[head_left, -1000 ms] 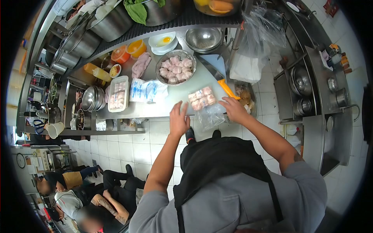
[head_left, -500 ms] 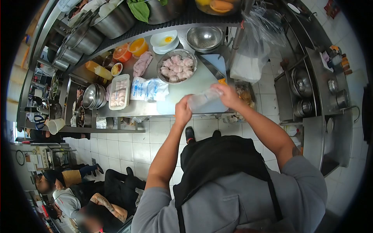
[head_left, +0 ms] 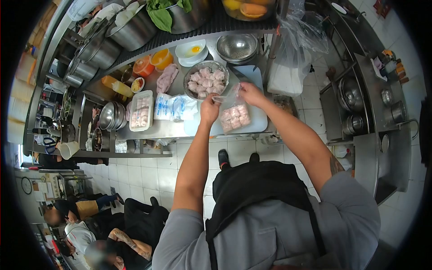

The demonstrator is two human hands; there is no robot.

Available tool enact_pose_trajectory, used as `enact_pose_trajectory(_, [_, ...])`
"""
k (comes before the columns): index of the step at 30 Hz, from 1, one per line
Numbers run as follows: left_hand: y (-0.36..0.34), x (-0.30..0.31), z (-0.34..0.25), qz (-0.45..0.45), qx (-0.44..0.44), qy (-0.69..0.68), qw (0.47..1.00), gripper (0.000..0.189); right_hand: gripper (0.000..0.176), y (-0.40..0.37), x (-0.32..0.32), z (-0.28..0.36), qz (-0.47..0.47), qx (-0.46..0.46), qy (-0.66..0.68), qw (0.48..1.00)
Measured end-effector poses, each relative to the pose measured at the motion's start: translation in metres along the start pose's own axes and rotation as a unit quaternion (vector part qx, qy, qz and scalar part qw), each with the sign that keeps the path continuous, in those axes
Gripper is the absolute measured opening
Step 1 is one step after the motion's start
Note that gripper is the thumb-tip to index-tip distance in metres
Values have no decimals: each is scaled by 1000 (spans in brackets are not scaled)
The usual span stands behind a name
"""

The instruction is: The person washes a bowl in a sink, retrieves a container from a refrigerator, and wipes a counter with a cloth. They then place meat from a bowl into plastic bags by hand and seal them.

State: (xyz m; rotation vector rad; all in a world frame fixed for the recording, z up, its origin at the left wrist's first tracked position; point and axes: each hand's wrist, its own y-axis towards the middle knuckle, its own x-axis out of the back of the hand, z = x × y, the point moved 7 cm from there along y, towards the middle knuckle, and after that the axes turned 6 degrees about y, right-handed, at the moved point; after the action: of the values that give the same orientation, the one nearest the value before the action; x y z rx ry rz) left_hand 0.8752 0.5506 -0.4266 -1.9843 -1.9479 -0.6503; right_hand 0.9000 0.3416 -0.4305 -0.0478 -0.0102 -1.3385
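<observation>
A clear plastic bag (head_left: 235, 118) with several pale pink, lumpy pieces inside is in front of me, over the light blue cutting board (head_left: 257, 118). My left hand (head_left: 209, 109) is closed on the left corner of its top edge. On the other side, my right hand (head_left: 252, 94) pinches the right part of the bag's top. Just behind the bag stands a metal bowl (head_left: 186, 85) of similar pink pieces. A knife (head_left: 238, 74) lies on the board, its handle hidden by my right hand.
Left of the bowl are folded blue-printed plastic bags (head_left: 175, 107), a white tray (head_left: 141, 110) of pink pieces and a pink cloth (head_left: 167, 78). A shelf (head_left: 202, 41) with pots overhangs the counter. Clear bags (head_left: 302, 33) hang at right. Several people sit or stand lower left.
The bag was a blurred, translucent sheet stretched between my hands. Now it hangs down with pink pieces visible in it. Both hands have moved slightly up and closer together.
</observation>
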Motion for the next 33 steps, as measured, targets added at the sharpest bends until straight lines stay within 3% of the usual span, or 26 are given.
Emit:
enact_pose_trajectory(4, [-3,37,-58,28,29,84,996,17,17,-1,11,13,-16,72,-129,989])
enact_pose_trajectory(7, [-22,48,-70,90,-8,168,982,21,12,-52,11,55,8,51,-143,988])
enact_pose_trajectory(10, [-54,45,-83,109,-188,220,951,18,10,-99,3,77,59,274,-343,897])
enact_pose_trajectory(14, [-101,22,-82,142,-335,346,865,10,11,-130,-11,45,131,302,-402,854])
enact_pose_trajectory(17, [-121,-4,-50,185,-340,428,817,6,12,-148,-25,33,122,318,-474,812])
enact_pose_trajectory(24, [-134,-20,-35,198,-249,393,863,13,14,-154,-28,16,105,320,-484,808])
enact_pose_trajectory(27, [-136,-17,-35,229,-128,346,901,29,13,-153,-31,16,108,321,-503,795])
enact_pose_trajectory(30, [-121,-2,-33,3,59,213,975,56,14,-153,-33,18,106,311,-521,787])
enact_pose_trajectory(33, [-103,-19,-19,-18,83,221,972,75,18,-157,-41,20,100,299,-538,782])
